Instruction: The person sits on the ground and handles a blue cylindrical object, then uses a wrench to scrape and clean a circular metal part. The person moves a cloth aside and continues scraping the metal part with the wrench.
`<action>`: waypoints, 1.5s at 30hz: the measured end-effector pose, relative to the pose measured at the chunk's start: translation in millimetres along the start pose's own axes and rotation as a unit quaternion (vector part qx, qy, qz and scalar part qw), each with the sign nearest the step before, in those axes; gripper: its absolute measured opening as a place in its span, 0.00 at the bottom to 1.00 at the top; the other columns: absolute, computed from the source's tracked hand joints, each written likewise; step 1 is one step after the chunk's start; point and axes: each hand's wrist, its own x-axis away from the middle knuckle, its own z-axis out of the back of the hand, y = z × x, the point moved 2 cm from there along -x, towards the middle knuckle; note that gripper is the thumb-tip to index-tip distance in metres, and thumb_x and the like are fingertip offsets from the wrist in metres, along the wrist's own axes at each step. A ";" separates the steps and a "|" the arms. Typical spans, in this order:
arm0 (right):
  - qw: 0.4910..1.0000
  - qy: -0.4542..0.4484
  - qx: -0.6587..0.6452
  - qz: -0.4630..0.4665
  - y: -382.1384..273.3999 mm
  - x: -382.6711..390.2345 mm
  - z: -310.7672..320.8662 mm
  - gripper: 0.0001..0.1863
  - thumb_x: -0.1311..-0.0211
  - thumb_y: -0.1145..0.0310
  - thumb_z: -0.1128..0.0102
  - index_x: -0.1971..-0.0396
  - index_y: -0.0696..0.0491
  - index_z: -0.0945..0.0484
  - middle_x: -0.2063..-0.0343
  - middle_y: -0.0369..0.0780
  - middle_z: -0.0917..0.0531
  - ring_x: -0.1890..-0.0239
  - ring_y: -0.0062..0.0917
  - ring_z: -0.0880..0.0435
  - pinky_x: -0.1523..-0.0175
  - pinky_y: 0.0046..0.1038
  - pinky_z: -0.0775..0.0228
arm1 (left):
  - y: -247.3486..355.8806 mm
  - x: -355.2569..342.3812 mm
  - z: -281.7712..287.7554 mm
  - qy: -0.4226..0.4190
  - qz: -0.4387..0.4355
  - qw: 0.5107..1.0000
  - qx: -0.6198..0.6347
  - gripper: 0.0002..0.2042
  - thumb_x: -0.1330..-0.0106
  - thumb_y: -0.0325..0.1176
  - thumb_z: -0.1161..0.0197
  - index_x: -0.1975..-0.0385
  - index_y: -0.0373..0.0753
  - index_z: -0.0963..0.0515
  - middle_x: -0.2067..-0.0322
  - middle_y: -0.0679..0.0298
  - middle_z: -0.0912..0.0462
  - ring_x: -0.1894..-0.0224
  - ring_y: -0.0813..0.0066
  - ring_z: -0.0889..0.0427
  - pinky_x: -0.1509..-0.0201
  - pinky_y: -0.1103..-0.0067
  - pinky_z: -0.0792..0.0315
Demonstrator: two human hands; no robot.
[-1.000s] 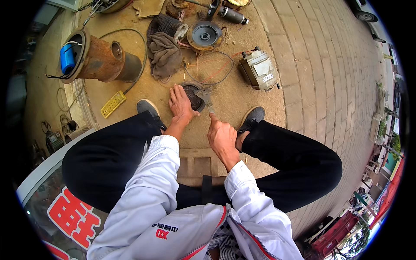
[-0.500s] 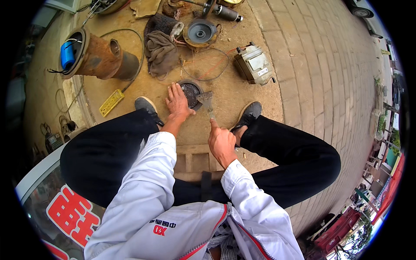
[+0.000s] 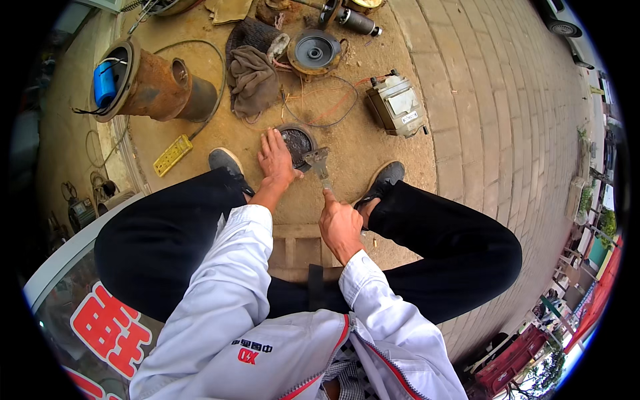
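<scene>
My left hand (image 3: 275,157) grips the left rim of a round dark metal part (image 3: 299,140) on the ground between my feet, its fingers curved along the edge and thumb at the near side. A dark, grimy crust covers the inside. My right hand (image 3: 339,223) holds a metal scraper (image 3: 319,159), index finger extended along the handle; the blade lies at the right side of the round part, over its rim. Beyond my hands are wires and a crumpled brown rag (image 3: 255,80).
A rusty cylindrical housing (image 3: 152,90) with a blue cylinder (image 3: 105,85) stands left, beside a yellow power strip (image 3: 172,156). A square metal unit (image 3: 395,107) sits right. A round flanged disc (image 3: 315,52) and shaft assembly (image 3: 357,23) lie farther back. Brick paving (image 3: 480,133) runs along the right.
Compared with a second ago, my right hand and the scraper have shifted slightly toward my body. My left hand keeps nearly the same place on the round part.
</scene>
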 end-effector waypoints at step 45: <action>1.000 -0.001 0.023 0.011 -1.0 3.4 11.4 0.21 0.40 0.72 0.48 0.46 0.54 0.20 0.77 0.57 0.17 0.73 0.51 0.14 0.67 0.48 0.23 | 3.3 5.9 1.9 -0.023 0.008 1.000 -0.012 0.70 0.66 0.47 0.13 0.25 0.34 0.59 0.23 0.57 0.59 0.22 0.55 0.56 0.27 0.57 0.43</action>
